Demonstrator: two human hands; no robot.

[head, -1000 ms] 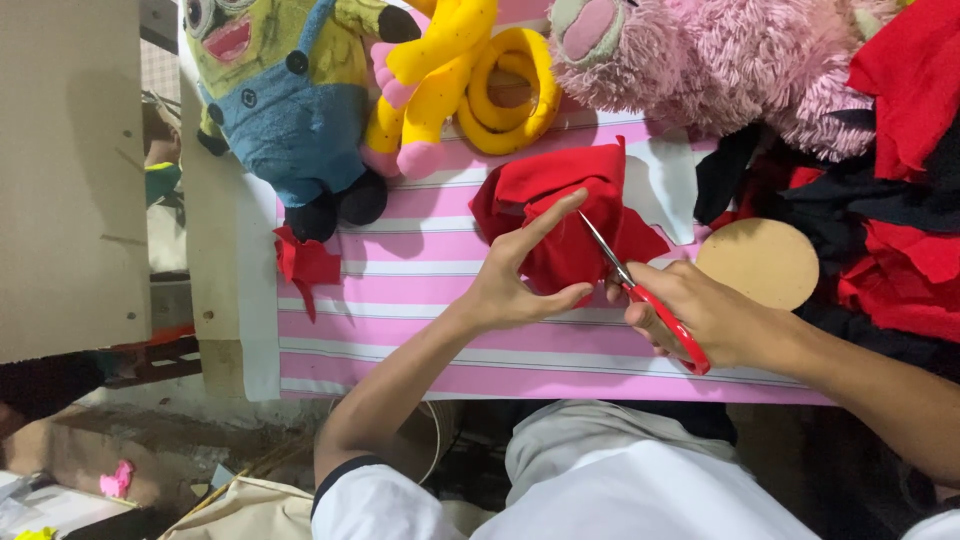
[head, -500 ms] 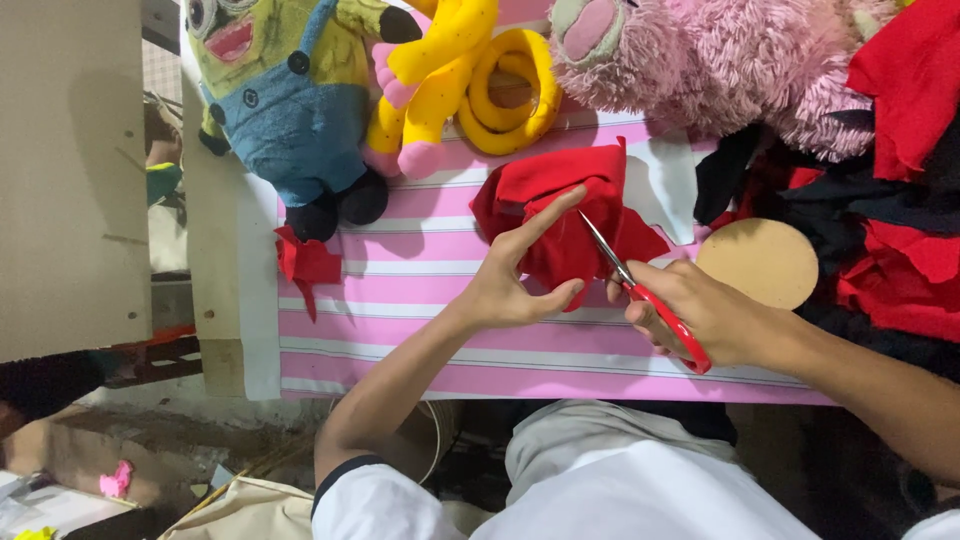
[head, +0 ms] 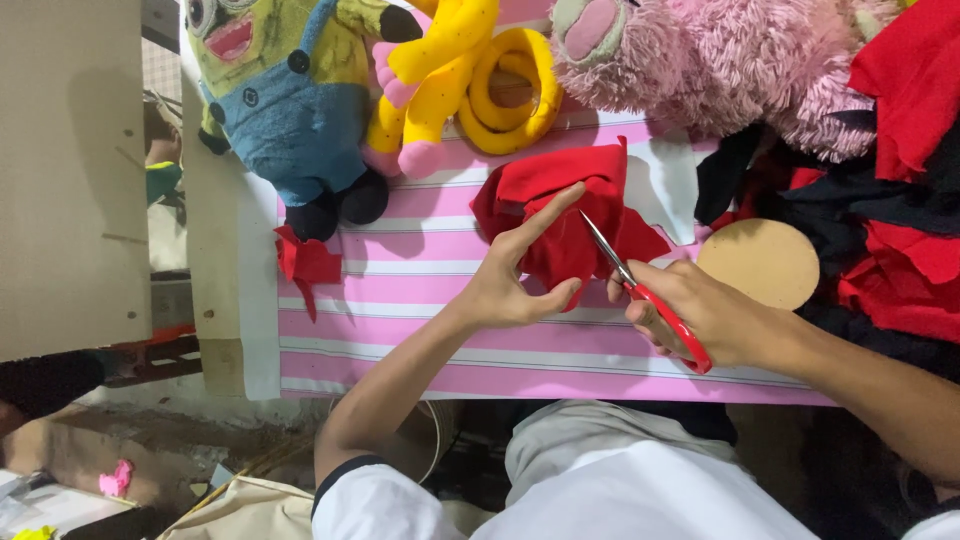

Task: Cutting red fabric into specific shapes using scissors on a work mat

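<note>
My left hand (head: 515,270) pinches a folded piece of red fabric (head: 560,210) on the pink-and-white striped table cover (head: 400,330), index finger stretched along its top. My right hand (head: 705,315) grips red-handled scissors (head: 650,295), whose metal blades point up into the red fabric beside my left fingers. A round tan cardboard disc (head: 758,262) lies just right of the scissors.
Along the far edge lie a yellow-and-blue plush figure (head: 275,95), a yellow plush toy (head: 450,75) and a pink furry plush (head: 700,60). A heap of red and black cloth (head: 890,190) fills the right side. A small red scrap (head: 305,262) lies at left.
My left fingers have shifted slightly on the red fabric and the scissor blades have edged a little into it. Both hands stay in nearly the same place.
</note>
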